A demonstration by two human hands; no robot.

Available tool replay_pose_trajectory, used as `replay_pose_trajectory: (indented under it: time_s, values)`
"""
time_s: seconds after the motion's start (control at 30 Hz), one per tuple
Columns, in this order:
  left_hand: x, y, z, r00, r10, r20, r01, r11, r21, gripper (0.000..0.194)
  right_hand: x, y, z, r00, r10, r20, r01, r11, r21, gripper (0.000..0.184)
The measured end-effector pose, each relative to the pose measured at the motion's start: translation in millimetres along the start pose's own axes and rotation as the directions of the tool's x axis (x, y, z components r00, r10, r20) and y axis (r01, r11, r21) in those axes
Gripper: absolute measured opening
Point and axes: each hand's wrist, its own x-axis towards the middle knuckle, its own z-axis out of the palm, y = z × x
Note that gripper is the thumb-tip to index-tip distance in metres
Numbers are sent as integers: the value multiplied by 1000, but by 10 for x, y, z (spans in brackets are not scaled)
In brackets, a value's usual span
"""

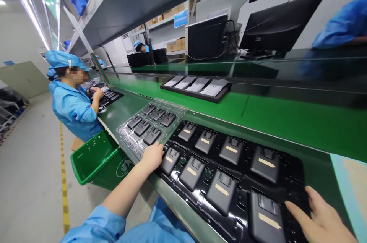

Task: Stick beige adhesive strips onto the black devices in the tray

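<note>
Room runs short along the near edge of the green counter (286, 128): your open left grip (151, 157) rests where the clear blister tray (137, 147) meets the black tray (243, 185), and your open right grip (321, 216) spreads over that tray's right end.

Left hand (151, 157) lies palm-down, right hand (322, 216) reaches out, fingers (298, 210) parted.

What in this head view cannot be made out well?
Head view:
- Right hand: wrist cut off by bottom edge
- Black device nearest it: lower end cut off likewise
- Clear plastic tray corner: hidden under left hand
- Co-worker's hands: held item too small
</note>
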Motion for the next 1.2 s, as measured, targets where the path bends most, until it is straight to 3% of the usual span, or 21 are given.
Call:
replay_pose_trajectory:
  time_s: [0.1, 0.23, 0.33, 0.37, 0.4, 0.47, 0.5, 0.57, 0.7, 0.8, 1.1, 1.2]
  values:
    - [6, 0, -32, 999, 31, 7, -31, 999, 27, 23, -88, -134, -167, 1000, 18, 16, -20, 995, 97, 78]
    - [-50, 163, -202, 998, 51, -21, -50, 997, 60, 22, -42, -298, -441, 980, -120, -160, 127, 991, 35, 60]
    - [-66, 488, -372, 981, 174, -90, -169, 984, 55, 28, 142, -340, -546, 992, -127, -24, 128, 990, 52, 53]
    - [-54, 628, -415, 950, 287, -122, -285, 958, 36, 30, 209, -350, -553, 993, -120, 19, 119, 992, 49, 54]
    - [-30, 779, -446, 891, 430, -147, -432, 902, 21, 33, 267, -361, -549, 992, -116, 54, 114, 992, 45, 56]
    - [47, 1091, -480, 715, 664, -218, -675, 737, 31, 44, 343, -390, -517, 988, -122, 97, 119, 992, 39, 62]
    - [100, 1245, -487, 639, 733, -232, -747, 664, 41, 48, 357, -406, -494, 985, -128, 113, 125, 992, 35, 65]
    - [223, 1538, -499, 538, 815, -217, -825, 562, 65, 49, 349, -436, -447, 980, -142, 141, 141, 990, 18, 72]
    - [481, 2021, -547, 452, 885, -114, -887, 459, 42, 38, 302, -448, -396, 977, -126, 173, 127, 992, 6, 85]
    - [630, 2255, -575, 361, 931, -48, -932, 362, 8, 31, 320, -386, -395, 977, -96, 192, 86, 994, 61, 91]
    - [803, 2430, -603, 171, 982, -76, -985, 169, -30, 17, 335, -97, -182, 979, -193, 66, 183, 975, 125, 79]
    - [799, 2482, -603, 160, 986, -45, -987, 159, -23, 17, 328, -102, -170, 982, -185, 35, 180, 977, 111, 82]
